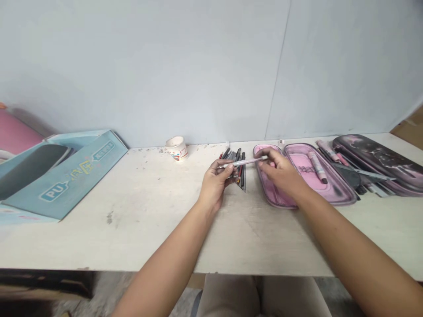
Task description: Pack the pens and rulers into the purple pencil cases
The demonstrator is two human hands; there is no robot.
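Holding a slim pale pen (245,162) nearly level above the worktop (148,237), between both hands. Pinching its left part with thumb and fingers of the left hand (214,179); at its right end, thumb and fingers of the right hand (279,169) closed on it too, with the other fingers bent. Just behind the left hand, on the worktop, a loose bundle of pens and pencils (243,176), partly hidden. Under and beside the right hand, an open pink pencil case (342,196), both halves lying flat, with a pink, dark-ended marker (317,168) in the right half. Next to that, farther right, a dark patterned pencil case (376,156), with more pens and markers along its near left side. To the left, well apart from the pen, a white paper cup (176,149) near the pale wall (198,66). At far left, a blue box (79,169) with printed lettering, with something dark inside.
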